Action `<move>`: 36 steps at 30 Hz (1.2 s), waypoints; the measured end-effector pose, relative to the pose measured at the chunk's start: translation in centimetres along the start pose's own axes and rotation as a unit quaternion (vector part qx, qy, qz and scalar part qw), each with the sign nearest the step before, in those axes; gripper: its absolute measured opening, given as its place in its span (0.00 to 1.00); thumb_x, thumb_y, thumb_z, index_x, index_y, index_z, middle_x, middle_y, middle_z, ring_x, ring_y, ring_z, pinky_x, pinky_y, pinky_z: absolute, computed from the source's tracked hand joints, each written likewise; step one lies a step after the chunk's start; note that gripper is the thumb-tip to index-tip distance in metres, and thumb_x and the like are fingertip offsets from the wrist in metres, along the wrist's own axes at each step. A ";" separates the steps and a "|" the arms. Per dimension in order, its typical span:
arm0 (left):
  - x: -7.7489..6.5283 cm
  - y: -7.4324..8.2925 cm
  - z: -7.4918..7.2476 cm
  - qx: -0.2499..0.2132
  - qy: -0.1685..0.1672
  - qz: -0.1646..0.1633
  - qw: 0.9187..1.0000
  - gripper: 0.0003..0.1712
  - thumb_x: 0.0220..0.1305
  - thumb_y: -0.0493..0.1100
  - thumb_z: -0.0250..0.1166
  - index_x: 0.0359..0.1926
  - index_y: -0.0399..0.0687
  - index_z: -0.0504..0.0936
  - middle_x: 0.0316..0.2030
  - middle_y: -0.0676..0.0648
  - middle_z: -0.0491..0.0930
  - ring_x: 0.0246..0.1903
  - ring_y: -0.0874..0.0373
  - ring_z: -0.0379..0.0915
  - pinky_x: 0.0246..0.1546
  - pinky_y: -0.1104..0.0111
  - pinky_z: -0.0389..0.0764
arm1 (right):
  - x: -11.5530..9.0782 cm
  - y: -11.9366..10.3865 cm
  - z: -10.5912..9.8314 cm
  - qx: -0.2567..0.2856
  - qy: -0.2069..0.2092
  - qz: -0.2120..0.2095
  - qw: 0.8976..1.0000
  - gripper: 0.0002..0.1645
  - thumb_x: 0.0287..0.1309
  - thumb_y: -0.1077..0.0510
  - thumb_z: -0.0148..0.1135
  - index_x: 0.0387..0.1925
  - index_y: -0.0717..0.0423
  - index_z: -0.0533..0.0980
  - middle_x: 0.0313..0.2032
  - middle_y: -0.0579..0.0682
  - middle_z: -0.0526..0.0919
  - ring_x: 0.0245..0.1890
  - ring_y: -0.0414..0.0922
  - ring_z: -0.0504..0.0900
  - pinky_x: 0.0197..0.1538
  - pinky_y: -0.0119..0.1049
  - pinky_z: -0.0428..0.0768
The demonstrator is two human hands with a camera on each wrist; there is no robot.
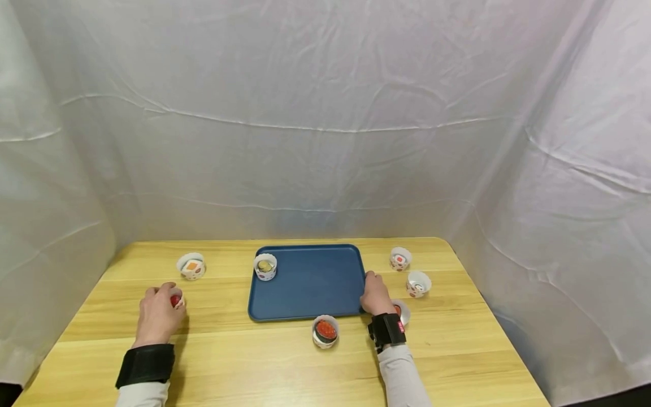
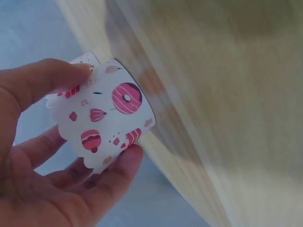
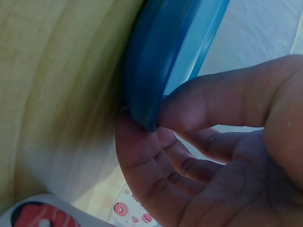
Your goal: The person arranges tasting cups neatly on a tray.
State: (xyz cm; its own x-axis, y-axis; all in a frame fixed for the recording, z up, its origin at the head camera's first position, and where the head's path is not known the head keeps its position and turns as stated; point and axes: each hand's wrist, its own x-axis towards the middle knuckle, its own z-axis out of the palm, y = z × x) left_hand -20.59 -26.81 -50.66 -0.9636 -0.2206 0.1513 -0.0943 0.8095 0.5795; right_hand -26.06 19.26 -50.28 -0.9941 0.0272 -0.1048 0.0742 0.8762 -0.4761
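At the left of the table, my left hand [image 1: 157, 315] holds a small white paper baking cup [image 2: 106, 106] between thumb and fingers. Pink doughnut and flower prints cover its wall, and something red [image 1: 175, 300] shows inside it in the head view. My right hand [image 1: 376, 294] pinches the right rim of a dark blue tray [image 1: 310, 282], thumb on the inner side and fingers under the edge in the right wrist view. On the tray's left end stands another printed cup [image 1: 265, 276] with a yellowish piece inside.
A cup with an orange-topped piece [image 1: 191, 266] stands back left. In front of the tray is a cup with a red-topped, black-sided piece [image 1: 325, 332]. Right of the tray are more cups [image 1: 400, 259] [image 1: 419, 284], one partly behind my right wrist [image 1: 403, 312]. Grey-white curtains [image 1: 325, 158] surround the wooden table.
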 end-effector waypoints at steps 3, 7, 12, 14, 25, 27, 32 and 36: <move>-0.1 0.1 0.0 -0.006 -0.009 -0.016 1.000 0.28 0.56 0.30 0.66 0.57 0.21 0.71 0.55 0.19 0.66 0.53 0.22 0.62 0.56 0.32 0.68 | 0.0 0.1 0.0 0.001 0.000 -0.002 1.000 0.33 0.61 0.72 0.60 0.67 0.75 0.63 0.59 0.75 0.70 0.58 0.68 0.74 0.58 0.57 0.77; -0.2 0.4 0.0 -0.010 -0.008 -0.016 1.000 0.30 0.55 0.30 0.67 0.58 0.21 0.71 0.54 0.18 0.66 0.52 0.22 0.63 0.55 0.32 0.69 | 0.0 0.1 0.0 0.005 0.001 -0.005 1.000 0.33 0.60 0.73 0.59 0.67 0.75 0.63 0.59 0.75 0.70 0.58 0.68 0.74 0.59 0.57 0.77; -0.4 1.1 0.4 -0.015 0.012 0.013 1.000 0.28 0.53 0.31 0.67 0.55 0.22 0.74 0.52 0.19 0.69 0.50 0.23 0.65 0.51 0.34 0.71 | 0.0 0.1 -0.2 0.007 -0.001 0.001 1.000 0.34 0.60 0.73 0.59 0.67 0.75 0.62 0.60 0.76 0.69 0.58 0.68 0.74 0.59 0.58 0.77; -0.4 1.6 0.5 -0.019 0.016 0.022 0.999 0.27 0.54 0.31 0.67 0.55 0.22 0.74 0.52 0.20 0.69 0.50 0.24 0.65 0.51 0.35 0.71 | 0.0 0.1 -0.3 0.009 0.001 0.005 1.000 0.34 0.60 0.73 0.59 0.67 0.75 0.62 0.60 0.76 0.69 0.59 0.68 0.74 0.59 0.58 0.77; 0.1 5.4 1.6 -0.044 0.020 0.063 0.997 0.27 0.54 0.30 0.68 0.55 0.23 0.75 0.53 0.20 0.69 0.51 0.23 0.68 0.54 0.34 0.73 | 0.3 0.2 -0.3 0.022 -0.010 0.019 1.000 0.35 0.62 0.72 0.58 0.70 0.73 0.60 0.63 0.75 0.67 0.63 0.69 0.71 0.62 0.58 0.75; 0.2 6.1 2.1 -0.045 0.016 0.076 0.996 0.27 0.54 0.30 0.68 0.56 0.23 0.75 0.54 0.20 0.69 0.52 0.22 0.68 0.56 0.34 0.72 | 0.4 0.3 -0.3 0.020 -0.011 0.019 1.000 0.35 0.63 0.71 0.58 0.70 0.73 0.60 0.63 0.75 0.67 0.63 0.68 0.71 0.62 0.58 0.75; 0.1 7.6 3.2 -0.042 -0.004 0.083 0.996 0.30 0.54 0.30 0.69 0.58 0.23 0.74 0.52 0.21 0.71 0.51 0.25 0.70 0.55 0.37 0.75 | 0.3 0.2 -0.4 0.017 -0.012 0.013 1.000 0.35 0.62 0.71 0.59 0.69 0.73 0.61 0.62 0.75 0.68 0.61 0.68 0.72 0.61 0.57 0.76; 0.1 8.4 3.9 -0.047 -0.017 0.081 0.995 0.30 0.54 0.31 0.70 0.59 0.24 0.74 0.53 0.22 0.72 0.53 0.27 0.70 0.56 0.38 0.75 | 0.2 0.1 -0.3 0.020 -0.014 0.008 1.000 0.35 0.62 0.72 0.59 0.69 0.73 0.61 0.61 0.75 0.69 0.61 0.68 0.72 0.61 0.57 0.76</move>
State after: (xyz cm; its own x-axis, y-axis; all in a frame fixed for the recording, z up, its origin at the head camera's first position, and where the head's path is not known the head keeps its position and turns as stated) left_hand -22.46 -17.90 -48.95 -0.9721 -0.0712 0.2236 0.0860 0.7785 0.6217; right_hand -26.29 19.47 -50.04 -0.9902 0.0278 -0.1367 0.0941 0.8562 -0.5080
